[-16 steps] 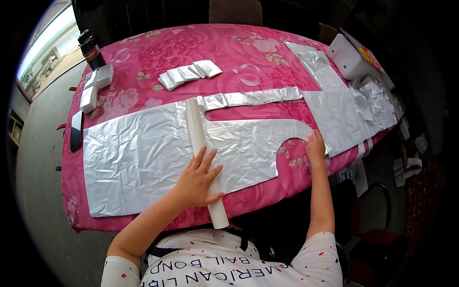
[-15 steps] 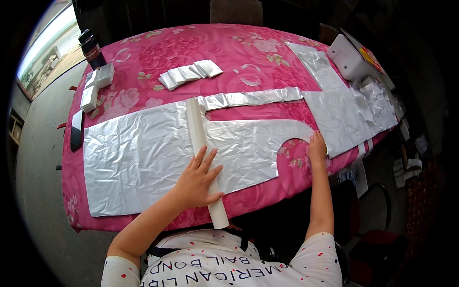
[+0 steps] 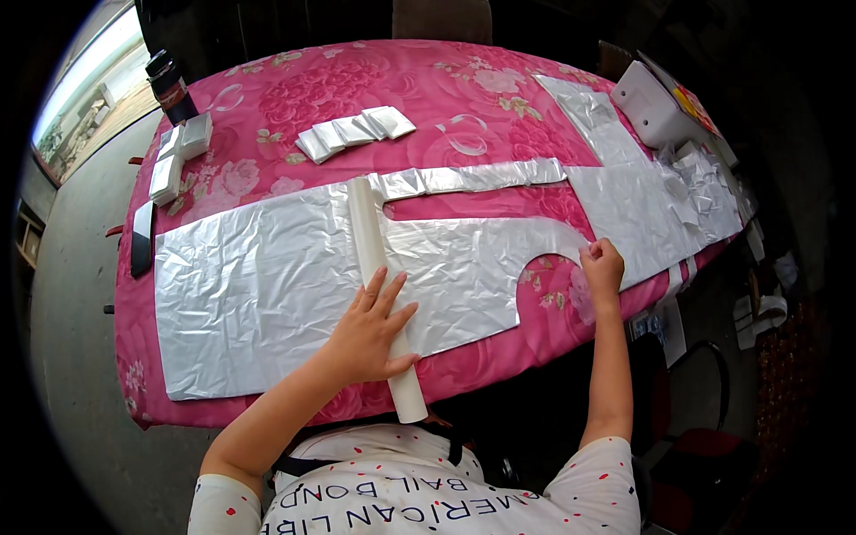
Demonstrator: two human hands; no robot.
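Observation:
A long silver plastic sheet (image 3: 259, 285) lies spread over a table with a pink flowered cloth (image 3: 374, 98). A white roll (image 3: 373, 259) lies across the sheet, running toward me. My left hand (image 3: 370, 325) rests flat on the roll's near part, fingers spread. My right hand (image 3: 602, 267) is closed on the sheet's edge beside a rounded cutout (image 3: 544, 272) that shows the pink cloth. A narrow silver strip (image 3: 473, 178) runs from the roll's far end to the right.
Folded silver packets (image 3: 355, 132) lie in a row at the middle back. White folded stacks (image 3: 178, 152) and a dark bottle (image 3: 168, 85) sit at the back left. A white machine (image 3: 655, 107) and more silver sheets (image 3: 642, 192) fill the right end. A black strip (image 3: 141, 236) lies at the left edge.

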